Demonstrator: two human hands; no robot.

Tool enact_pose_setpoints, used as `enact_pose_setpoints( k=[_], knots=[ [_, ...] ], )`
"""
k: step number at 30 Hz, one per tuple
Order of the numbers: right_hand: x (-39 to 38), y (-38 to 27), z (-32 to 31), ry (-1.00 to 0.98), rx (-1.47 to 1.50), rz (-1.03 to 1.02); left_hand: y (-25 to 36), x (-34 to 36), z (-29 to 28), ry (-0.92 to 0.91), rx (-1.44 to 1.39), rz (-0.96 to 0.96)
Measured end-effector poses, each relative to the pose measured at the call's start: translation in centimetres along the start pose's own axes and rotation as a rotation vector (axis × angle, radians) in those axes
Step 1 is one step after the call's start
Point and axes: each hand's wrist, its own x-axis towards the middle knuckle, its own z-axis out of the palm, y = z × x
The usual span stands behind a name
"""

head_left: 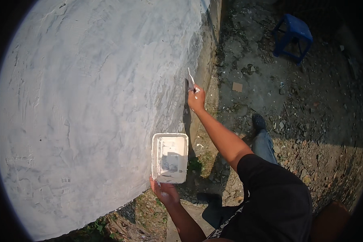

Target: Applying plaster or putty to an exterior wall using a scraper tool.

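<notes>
My right hand [196, 98] is closed around a putty knife [190, 79] with white paste along its blade edge. The blade is up close to the lower part of a wall [88, 92] smeared with white and grey plaster; whether it touches, I cannot tell. White smudges mark the hand. Below and to the left, my left hand [166, 193] grips the near end of a rectangular white tub [154, 157]. White paste coats the tub's rim and inner sides, with a greyish patch at its bottom. Some of the left fingers are hidden beneath the tub.
A blue plastic stool [296, 30] stands at the far right on rough concrete ground [246, 48]. A small brown flat piece [237, 87] lies nearer. Gravel and rubble [322, 165] cover the ground at right. My legs are beside the wall's base, near some weeds [195, 164].
</notes>
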Motion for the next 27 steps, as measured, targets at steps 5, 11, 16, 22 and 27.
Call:
enact_pose_setpoints(
  k=[5, 11, 16, 22, 27],
  knots=[
    [-6.9, 4.0, 0.3, -0.329, 0.03, -0.358, -3.3, 0.5, -3.0, 0.135, -0.133, -0.008],
    [-2.7, 5.6, -6.2, -0.704, -0.182, -0.121, -2.4, 1.5, -0.9, 0.072, -0.147, -0.014],
    [8.4, 12.2, -3.6, -0.023, -0.103, 0.073, -3.5, 2.8, 1.6, -0.018, -0.13, -0.043],
    [5.9, 6.0, 1.3, 0.048, -0.266, 0.324, -4.2, 2.0, -0.6, -0.07, -0.052, 0.04],
    [-4.2, 0.3, -0.4, -0.231, -0.129, -0.037, -3.5, 2.1, -2.8, 0.021, -0.163, 0.025]
  ],
)
